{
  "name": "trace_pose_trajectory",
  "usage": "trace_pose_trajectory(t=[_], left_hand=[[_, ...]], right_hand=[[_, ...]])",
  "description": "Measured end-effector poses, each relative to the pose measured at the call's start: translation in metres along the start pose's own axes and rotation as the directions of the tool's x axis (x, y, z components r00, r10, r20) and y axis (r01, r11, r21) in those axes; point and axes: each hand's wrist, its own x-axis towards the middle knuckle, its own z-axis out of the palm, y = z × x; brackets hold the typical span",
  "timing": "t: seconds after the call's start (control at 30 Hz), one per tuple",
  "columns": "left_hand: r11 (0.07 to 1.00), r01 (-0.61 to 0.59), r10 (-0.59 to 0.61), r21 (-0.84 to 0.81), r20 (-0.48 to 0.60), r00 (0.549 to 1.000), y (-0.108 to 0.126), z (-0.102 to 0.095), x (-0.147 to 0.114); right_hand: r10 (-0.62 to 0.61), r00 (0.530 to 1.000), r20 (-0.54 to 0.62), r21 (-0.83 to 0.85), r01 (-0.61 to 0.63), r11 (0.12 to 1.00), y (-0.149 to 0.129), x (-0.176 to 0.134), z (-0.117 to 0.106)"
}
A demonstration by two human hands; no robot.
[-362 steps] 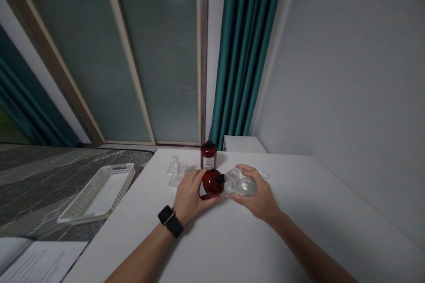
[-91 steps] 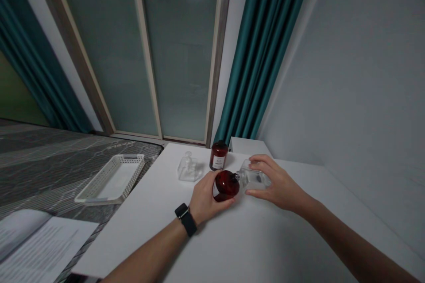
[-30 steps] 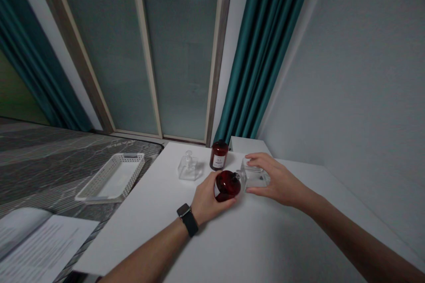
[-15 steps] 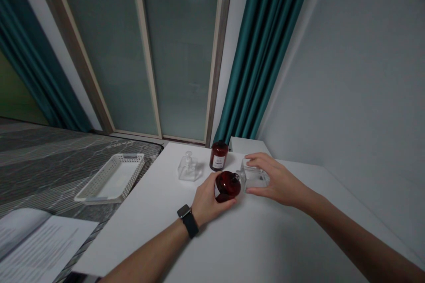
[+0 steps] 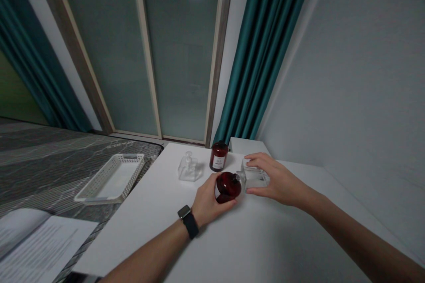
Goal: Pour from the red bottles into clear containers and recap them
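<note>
held red btl (image 5: pixel 228 186): in l hand, over the bench (image 5: pixel 232 247), tipped on its side, neck pointing r; dark red see-thru glass; level inside can't tell
its white label (image 5: pixel 217 191): only an edge shows, rest under the hand, no text legible
held clear btl (image 5: pixel 256 178): in r hand, on its side, neck facing the red one's; necks close together, touching or not can't tell; contents unclear
l hand (image 5: pixel 208 201): fingers wrapped round the held red btl, thumb along the near side
r hand (image 5: pixel 275 179): fingers over the far side of the held clear btl, thumb on the near side, gripping
standing red btl (image 5: pixel 219 154): upright just behind the l hand, dark top; white front label w/ big lettering + smaller line, too small to read
spare clear btl (image 5: pixel 188 171): upright on bench, l of the standing red btl; clear stopper-like top
watch (image 5: pixel 188 222): l wrist, black band, dark screen
basket (image 5: pixel 99 200): white, perforated sides, off bench to the l; pale flat base shows
book (image 5: pixel 46 243): open, lower l; lines of print, illegible
curtain (image 5: pixel 262 62): teal, behind bench, next to glass door (image 5: pixel 179 66)
</note>
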Motion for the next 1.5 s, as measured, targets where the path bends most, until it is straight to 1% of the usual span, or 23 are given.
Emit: trace_pose_trajectory(t=[0.2,0.77,1.0,1.5], left_hand=[[1.000,-0.009,0.009,-0.008,-0.004,1.000,0.0007,0.0001,-0.0002],[0.999,-0.005,0.006,-0.040,0.023,1.000,-0.0031,0.0007,-0.0006],[0.999,0.004,-0.003,-0.041,0.024,1.000,-0.0025,0.0009,-0.0010],[0.999,0.004,-0.004,-0.050,0.008,1.000,-0.0024,0.0016,-0.0005]], right_hand=[[0.018,1.000,0.024,-0.022,-0.018,1.000,-0.0006,0.0009,-0.0017],[0.013,0.995,0.100,-0.043,-0.009,0.999,0.0002,0.0053,-0.0047],[0.008,0.996,0.092,-0.020,-0.006,1.000,0.0011,0.0058,-0.0050],[-0.007,0.994,0.112,-0.028,0.010,1.000,0.0027,0.0080,-0.0065]])
